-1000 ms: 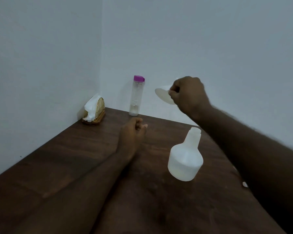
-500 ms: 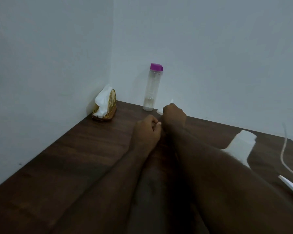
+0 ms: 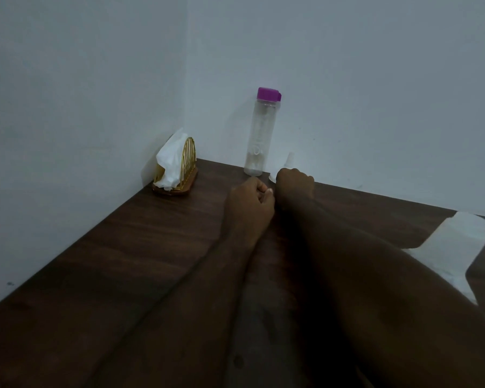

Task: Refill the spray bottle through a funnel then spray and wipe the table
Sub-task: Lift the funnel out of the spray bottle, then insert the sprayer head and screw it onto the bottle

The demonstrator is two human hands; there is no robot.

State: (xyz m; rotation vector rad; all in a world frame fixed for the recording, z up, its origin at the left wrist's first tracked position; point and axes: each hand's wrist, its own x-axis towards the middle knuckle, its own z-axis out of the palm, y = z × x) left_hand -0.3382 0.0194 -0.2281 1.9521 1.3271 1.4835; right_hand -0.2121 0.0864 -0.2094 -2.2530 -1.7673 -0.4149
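- Right hand [image 3: 294, 182]: fingers curled round the funnel [image 3: 289, 160], which is inverted, spout up, rim low over the table [image 3: 123, 261], just beside the water bottle [image 3: 259, 135].
- Left hand [image 3: 249, 204]: fingers closed in a fist, gripping nothing, resting on the table beside the right hand.
- Spray bottle [image 3: 459, 242]: far right, partly hidden by the right forearm.
- Napkin holder [image 3: 179, 166]: in the corner.

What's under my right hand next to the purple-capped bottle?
A white funnel: its spout pokes up behind the right hand and a bit of rim shows beside it. The hand covers the rest.
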